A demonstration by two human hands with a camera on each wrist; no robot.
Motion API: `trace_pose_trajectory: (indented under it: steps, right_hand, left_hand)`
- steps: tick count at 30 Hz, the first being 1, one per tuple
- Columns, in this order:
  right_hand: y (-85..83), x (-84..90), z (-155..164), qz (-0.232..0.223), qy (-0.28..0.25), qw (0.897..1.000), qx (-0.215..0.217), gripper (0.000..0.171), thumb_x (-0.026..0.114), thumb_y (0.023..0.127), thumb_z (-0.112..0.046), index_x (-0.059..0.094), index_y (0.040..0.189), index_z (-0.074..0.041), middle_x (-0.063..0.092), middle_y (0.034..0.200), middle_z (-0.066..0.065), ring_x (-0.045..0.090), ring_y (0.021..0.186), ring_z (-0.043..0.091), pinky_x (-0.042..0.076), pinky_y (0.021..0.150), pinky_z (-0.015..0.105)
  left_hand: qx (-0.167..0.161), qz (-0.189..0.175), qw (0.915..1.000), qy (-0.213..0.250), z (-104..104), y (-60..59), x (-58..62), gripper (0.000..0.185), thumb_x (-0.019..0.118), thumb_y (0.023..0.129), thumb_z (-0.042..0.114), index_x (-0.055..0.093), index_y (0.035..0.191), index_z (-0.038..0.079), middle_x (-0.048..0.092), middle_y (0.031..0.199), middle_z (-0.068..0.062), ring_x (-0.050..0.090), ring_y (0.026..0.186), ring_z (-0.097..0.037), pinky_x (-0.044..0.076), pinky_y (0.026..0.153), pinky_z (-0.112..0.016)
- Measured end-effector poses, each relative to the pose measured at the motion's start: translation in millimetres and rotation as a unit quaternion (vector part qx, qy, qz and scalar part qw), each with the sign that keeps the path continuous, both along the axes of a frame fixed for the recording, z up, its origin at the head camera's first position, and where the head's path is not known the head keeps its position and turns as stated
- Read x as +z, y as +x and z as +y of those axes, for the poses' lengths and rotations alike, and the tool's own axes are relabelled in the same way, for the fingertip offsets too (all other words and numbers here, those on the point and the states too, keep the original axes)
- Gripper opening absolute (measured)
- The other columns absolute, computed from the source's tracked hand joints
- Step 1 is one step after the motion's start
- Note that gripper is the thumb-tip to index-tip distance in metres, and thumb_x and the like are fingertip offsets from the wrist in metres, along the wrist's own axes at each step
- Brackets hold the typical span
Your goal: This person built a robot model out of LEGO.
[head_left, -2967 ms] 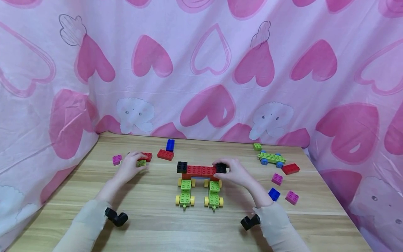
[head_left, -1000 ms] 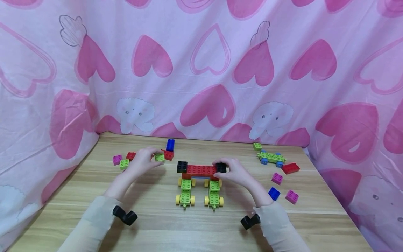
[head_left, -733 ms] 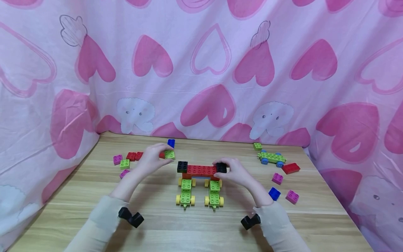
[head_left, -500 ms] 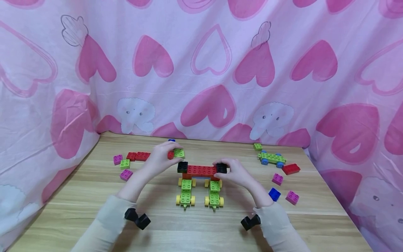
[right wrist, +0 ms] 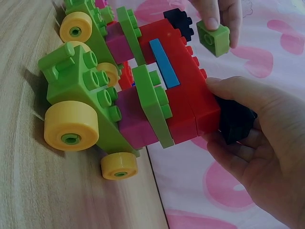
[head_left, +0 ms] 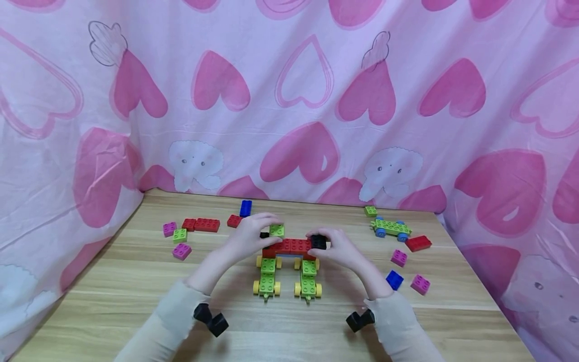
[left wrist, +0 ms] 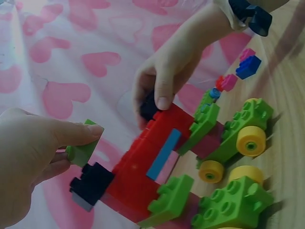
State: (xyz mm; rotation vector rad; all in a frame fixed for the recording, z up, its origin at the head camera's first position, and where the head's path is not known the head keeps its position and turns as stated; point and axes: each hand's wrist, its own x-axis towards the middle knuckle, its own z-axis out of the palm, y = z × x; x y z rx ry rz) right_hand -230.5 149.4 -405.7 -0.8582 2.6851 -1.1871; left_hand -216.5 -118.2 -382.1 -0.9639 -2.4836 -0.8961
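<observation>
Left hand [head_left: 250,236] pinching 1 small green brick [head_left: 277,231] between thumb and fingers, just above the left end of the red brick build [head_left: 289,246]. Right hand [head_left: 336,247] curled around the black brick [head_left: 318,242] at the build's right end, thumb on top. Beneath both hands, 2 green wheeled carts [head_left: 267,275] carrying the build on the wooden table [head_left: 289,327].

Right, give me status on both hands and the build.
Left hand pinches small green brick, held over red bar. Right hand grips black end brick. Nothing in the way.
</observation>
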Motion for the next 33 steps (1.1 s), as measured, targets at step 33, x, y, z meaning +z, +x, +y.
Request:
trace_pose_trajectory:
  steps: [33]
  right_hand:
    - [-0.2, -2.5, 0.4, 0.000, -0.009, 1.000, -0.006, 0.033, 0.074, 0.085, -0.015, 0.068, 0.117, -0.011, 0.068, 0.118, 0.009, 0.063, 0.108, 0.024, 0.052, 0.095, 0.043]
  left_hand:
    - [-0.017, -0.051, 0.9979, -0.037, 12.0, 2.1, -13.1, 0.036, 0.078, 0.083, 0.017, 0.070, 0.116, 0.006, 0.071, 0.114, -0.007, 0.067, 0.108, -0.022, 0.055, 0.093, -0.034]
